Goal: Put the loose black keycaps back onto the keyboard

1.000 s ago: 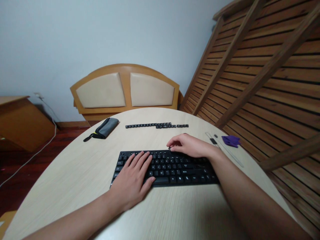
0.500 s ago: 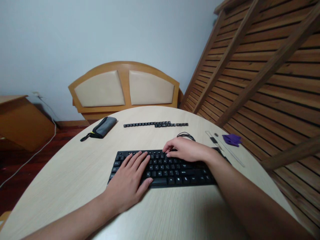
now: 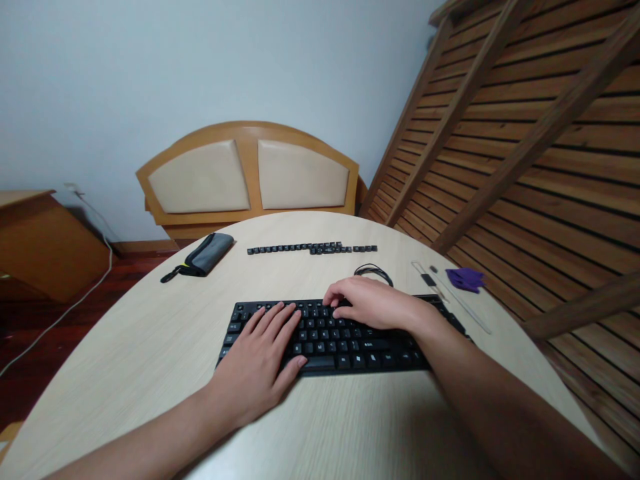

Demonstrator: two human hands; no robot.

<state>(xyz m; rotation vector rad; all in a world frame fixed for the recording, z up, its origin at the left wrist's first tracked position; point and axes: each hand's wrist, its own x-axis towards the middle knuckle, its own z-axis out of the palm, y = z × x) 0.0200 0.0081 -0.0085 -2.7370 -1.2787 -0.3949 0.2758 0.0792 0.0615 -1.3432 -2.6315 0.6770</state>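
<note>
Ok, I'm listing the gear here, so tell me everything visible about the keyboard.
The keyboard is black, plastic-looking, with pale-marked keys and a space bar in the nearest row. It lies keys up on the table. The left hand lies palm down on its left part; the right hand is curled over its back rows. Both hands and the right forearm hide parts.

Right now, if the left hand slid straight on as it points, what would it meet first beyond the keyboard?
Probably the loose keycaps lined up behind the keyboard, though depth is hard to judge.
</note>
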